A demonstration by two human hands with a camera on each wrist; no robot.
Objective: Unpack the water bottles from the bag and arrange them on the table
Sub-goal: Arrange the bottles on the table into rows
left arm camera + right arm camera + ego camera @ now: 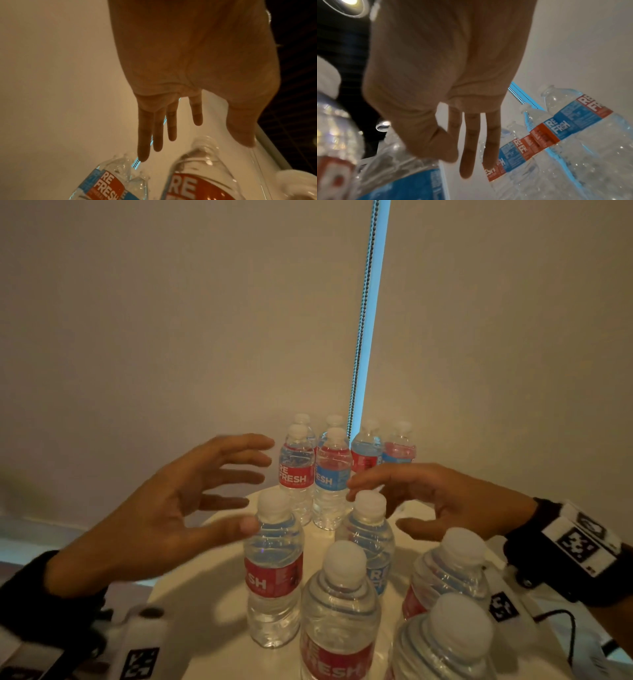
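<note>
Several clear water bottles with white caps and red-and-blue labels stand upright on a round white table (212,611). A back cluster (330,474) stands near the wall. Nearer are a red-label bottle (274,570), a blue-label bottle (371,542), and others at the front (339,611) and right (448,573). My left hand (191,501) hovers left of the bottles, fingers spread, its thumb tip close to the red-label bottle's cap. My right hand (428,501) hovers on the right, fingers straight above the blue-label bottle's cap. Neither holds anything. The wrist views show straight fingers (157,134) (471,146) over bottles. No bag is visible.
A plain wall (171,320) rises just behind the table, with a bright blue vertical strip and a bead chain (368,313). Black wrist straps with coded markers (579,539) sit on both wrists. A thin cable (568,621) runs at the right.
</note>
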